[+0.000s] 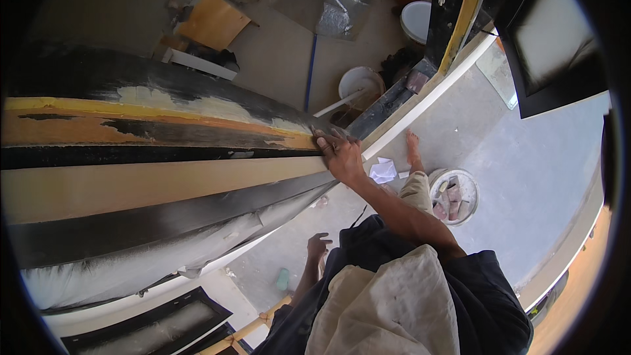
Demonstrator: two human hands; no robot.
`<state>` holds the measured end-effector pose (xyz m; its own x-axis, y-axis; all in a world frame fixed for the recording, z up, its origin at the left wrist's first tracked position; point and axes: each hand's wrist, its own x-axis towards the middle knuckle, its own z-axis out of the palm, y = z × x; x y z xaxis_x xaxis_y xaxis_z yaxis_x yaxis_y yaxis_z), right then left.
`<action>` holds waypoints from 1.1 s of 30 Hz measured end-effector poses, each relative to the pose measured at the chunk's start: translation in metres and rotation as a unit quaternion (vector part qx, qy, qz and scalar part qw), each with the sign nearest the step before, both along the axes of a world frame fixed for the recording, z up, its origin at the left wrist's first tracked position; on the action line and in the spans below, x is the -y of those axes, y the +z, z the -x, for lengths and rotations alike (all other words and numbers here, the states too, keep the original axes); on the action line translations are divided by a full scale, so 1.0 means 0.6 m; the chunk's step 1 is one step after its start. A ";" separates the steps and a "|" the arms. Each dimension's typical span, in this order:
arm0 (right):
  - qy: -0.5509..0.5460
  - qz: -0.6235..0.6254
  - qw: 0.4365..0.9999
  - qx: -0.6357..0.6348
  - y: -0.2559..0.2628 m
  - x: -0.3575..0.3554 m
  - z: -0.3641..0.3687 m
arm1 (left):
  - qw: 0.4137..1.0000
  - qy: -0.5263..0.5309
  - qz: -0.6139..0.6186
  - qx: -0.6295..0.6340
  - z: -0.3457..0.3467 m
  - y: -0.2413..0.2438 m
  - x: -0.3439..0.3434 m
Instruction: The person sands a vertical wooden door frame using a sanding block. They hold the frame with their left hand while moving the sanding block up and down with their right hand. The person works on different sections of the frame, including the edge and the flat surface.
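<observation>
My right hand (342,153) presses on the right end of a long frame member (217,130), where its black face meets worn yellow and orange layers. The fingers are bent over the edge; whether a small thing lies under them cannot be told. Pale filler patches show on the black surface to their left. Lower down, my left hand (318,245) hangs beside my body with its fingers apart, touching nothing visible. Below the worked edge run a tan strip (162,185) and crumpled plastic sheeting (162,251).
Beyond the member are a bucket with a white stick (362,84), a white lid (416,22), a blue rod (311,71) and clear plastic (345,2). A tub of blocks (474,202) stands by my bare foot (412,145), near crumpled paper (383,170). A bamboo pole (276,310) lies lower left.
</observation>
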<state>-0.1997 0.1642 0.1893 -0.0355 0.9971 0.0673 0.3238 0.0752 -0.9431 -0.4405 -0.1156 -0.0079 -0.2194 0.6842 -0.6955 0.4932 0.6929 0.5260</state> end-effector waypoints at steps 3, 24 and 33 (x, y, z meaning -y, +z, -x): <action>0.016 -0.075 0.994 -0.077 0.051 0.001 -0.004 | 0.994 0.051 0.096 -0.022 -0.019 0.038 -0.010; 0.040 -0.079 0.994 -0.065 -0.018 -0.009 -0.021 | 0.975 0.087 0.197 -0.057 -0.020 0.105 -0.046; 0.057 -0.118 0.985 -0.109 0.063 -0.020 -0.039 | 0.979 0.102 0.169 -0.041 -0.017 0.091 0.003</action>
